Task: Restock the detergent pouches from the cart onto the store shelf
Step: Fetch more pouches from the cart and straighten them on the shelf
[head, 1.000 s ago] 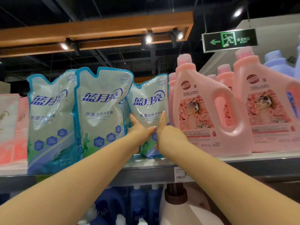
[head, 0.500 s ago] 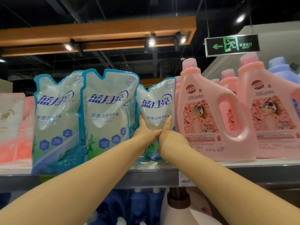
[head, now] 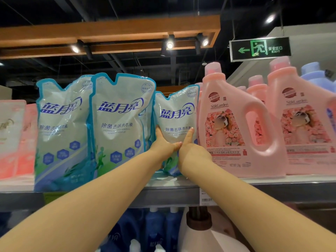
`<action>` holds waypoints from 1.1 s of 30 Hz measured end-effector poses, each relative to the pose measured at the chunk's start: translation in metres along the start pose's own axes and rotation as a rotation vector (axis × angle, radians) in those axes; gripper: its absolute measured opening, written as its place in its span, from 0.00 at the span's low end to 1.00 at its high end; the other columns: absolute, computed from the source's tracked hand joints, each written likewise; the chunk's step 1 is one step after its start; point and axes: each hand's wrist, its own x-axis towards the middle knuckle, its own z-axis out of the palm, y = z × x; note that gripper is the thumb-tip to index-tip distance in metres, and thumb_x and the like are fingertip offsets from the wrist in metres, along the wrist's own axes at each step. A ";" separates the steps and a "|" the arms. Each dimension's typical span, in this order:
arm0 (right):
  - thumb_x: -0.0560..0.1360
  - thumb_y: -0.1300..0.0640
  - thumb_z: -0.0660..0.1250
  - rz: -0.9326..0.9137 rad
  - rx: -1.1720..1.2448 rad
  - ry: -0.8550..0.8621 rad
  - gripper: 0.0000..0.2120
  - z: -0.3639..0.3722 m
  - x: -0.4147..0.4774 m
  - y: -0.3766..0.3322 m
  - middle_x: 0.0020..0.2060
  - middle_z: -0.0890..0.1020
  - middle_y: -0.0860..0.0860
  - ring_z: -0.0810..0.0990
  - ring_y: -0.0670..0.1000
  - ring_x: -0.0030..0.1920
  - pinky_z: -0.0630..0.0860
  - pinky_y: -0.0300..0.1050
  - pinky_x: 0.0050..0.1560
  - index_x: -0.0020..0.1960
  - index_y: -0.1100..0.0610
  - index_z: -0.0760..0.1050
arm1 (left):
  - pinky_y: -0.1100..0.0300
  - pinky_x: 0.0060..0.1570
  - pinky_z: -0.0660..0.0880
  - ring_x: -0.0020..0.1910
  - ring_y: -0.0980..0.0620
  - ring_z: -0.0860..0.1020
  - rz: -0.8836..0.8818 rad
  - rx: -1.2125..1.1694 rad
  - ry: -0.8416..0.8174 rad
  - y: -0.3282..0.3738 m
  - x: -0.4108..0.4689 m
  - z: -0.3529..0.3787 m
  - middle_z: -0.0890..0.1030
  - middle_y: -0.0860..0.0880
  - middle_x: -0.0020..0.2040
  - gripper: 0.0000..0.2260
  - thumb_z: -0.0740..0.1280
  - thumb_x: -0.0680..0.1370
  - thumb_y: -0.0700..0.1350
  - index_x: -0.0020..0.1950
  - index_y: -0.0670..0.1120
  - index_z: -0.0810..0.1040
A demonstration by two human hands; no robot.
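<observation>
Your small pouch [head: 177,115] stands upright on the shelf [head: 163,195], its right edge against a pink bottle [head: 236,124], with a larger pouch [head: 120,124] just to its left. Your left hand [head: 164,145] clasps its left side, thumb laid across the front. Your right hand [head: 193,153] clasps the right side, thumb upright, other fingers hidden behind.

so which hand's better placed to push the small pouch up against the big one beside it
Probably right. The right hand grips the small pouch at its edge by the pink bottle, free to push leftward; the left hand sits against the big pouch.
</observation>
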 end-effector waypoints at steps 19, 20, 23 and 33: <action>0.76 0.56 0.66 0.008 -0.017 -0.018 0.51 0.010 0.013 0.000 0.64 0.74 0.62 0.76 0.60 0.61 0.73 0.56 0.59 0.73 0.60 0.24 | 0.37 0.65 0.65 0.70 0.38 0.64 -0.135 0.062 0.071 -0.008 0.012 0.005 0.60 0.41 0.73 0.46 0.69 0.74 0.52 0.74 0.55 0.33; 0.76 0.56 0.66 0.008 -0.022 -0.017 0.51 0.010 0.013 0.001 0.63 0.75 0.62 0.76 0.60 0.60 0.73 0.55 0.58 0.73 0.60 0.24 | 0.37 0.65 0.66 0.69 0.38 0.65 -0.128 0.071 0.075 -0.008 0.011 0.004 0.61 0.41 0.73 0.46 0.69 0.74 0.52 0.75 0.55 0.34; 0.76 0.56 0.67 0.006 -0.008 0.000 0.51 0.013 0.014 0.003 0.61 0.77 0.60 0.78 0.59 0.58 0.74 0.55 0.56 0.73 0.59 0.24 | 0.38 0.62 0.69 0.67 0.37 0.67 -0.108 0.149 0.088 -0.007 0.007 0.003 0.63 0.40 0.72 0.46 0.69 0.73 0.54 0.75 0.54 0.36; 0.76 0.59 0.64 -0.004 -0.017 0.009 0.48 0.015 0.013 0.007 0.60 0.77 0.61 0.78 0.60 0.56 0.75 0.53 0.52 0.73 0.59 0.24 | 0.40 0.61 0.70 0.64 0.36 0.69 -0.126 0.256 0.134 -0.002 0.003 0.004 0.58 0.36 0.72 0.43 0.66 0.76 0.50 0.75 0.54 0.34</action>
